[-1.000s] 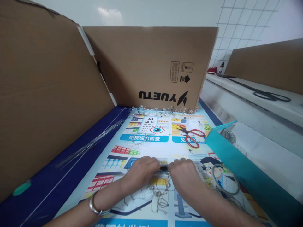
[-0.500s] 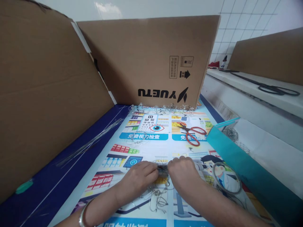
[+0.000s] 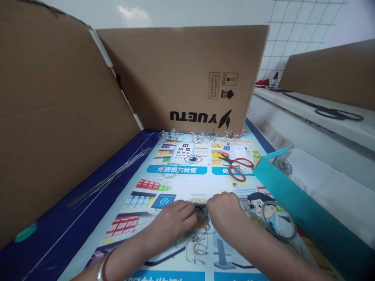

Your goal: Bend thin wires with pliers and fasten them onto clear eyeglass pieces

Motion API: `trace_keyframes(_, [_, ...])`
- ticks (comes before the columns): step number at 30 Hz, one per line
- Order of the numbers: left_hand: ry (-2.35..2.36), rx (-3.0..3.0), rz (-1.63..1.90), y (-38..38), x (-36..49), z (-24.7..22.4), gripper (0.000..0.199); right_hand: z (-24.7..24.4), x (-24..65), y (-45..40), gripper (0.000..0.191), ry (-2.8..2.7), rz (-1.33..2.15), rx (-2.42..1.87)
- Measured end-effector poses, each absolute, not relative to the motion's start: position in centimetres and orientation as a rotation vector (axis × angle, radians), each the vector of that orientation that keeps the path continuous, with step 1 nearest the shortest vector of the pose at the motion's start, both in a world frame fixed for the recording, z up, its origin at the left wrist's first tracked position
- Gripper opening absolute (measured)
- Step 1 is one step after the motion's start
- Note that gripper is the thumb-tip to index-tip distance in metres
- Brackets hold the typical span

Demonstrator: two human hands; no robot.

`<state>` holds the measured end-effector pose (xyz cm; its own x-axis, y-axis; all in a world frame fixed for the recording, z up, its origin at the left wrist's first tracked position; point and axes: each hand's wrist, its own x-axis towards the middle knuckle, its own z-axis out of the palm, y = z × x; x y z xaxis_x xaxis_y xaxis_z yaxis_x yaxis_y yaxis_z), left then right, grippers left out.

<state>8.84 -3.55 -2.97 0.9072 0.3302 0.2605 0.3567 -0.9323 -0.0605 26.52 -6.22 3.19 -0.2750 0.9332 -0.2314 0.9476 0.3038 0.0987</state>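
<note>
My left hand (image 3: 179,218) is closed, fingers bent inward, over the printed poster. Facing it at a small gap, my right hand (image 3: 227,212) is curled into a fist. A small dark pointed piece (image 3: 200,206) and thin wire-like strands show between them, partly hidden by the fingers. Which fingers grip what cannot be made out. Just below the hands lies a loose tangle of thin wire (image 3: 197,249) with small metal ends. Red-handled scissors (image 3: 236,167) lie beyond my right hand, blades apart. A coil of wire (image 3: 279,220) rests by my right forearm.
Cardboard panels (image 3: 152,74) stand at the back and left. A row of wire bits (image 3: 202,136) lines the back panel's foot. Long straight wires (image 3: 117,173) lie on the blue mat at left. A teal box (image 3: 307,203) holding wire coils stands at right, near a white ledge (image 3: 328,117).
The view has shifted slightly. Both hands stay close together over the same spot, with only slight movement of the fingers.
</note>
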Motion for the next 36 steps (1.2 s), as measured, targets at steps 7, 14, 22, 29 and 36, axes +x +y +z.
trace_keyframes(7, [-0.792,-3.078,-0.620,-2.7,7.6,-3.7,0.021,2.2,27.7,-6.7,0.012,2.383,0.136,1.752])
trace_keyframes(14, [-0.885,-3.216,-0.868,-2.1,7.5,-3.7,0.020,1.8,28.1,-6.3,0.010,2.464,0.137,1.762])
trace_keyframes(22, [-0.951,-3.180,-0.980,-1.9,8.3,-3.3,0.015,1.6,27.9,-6.3,0.010,2.499,0.100,1.710])
trace_keyframes(29, [-1.029,-3.189,-0.999,-1.8,8.3,-3.3,0.016,1.5,27.7,-6.2,0.014,2.527,0.051,1.698])
trace_keyframes(36, [-1.047,-3.176,-1.026,-1.9,8.3,-3.1,0.016,1.9,27.3,-6.4,0.013,2.505,0.016,1.692])
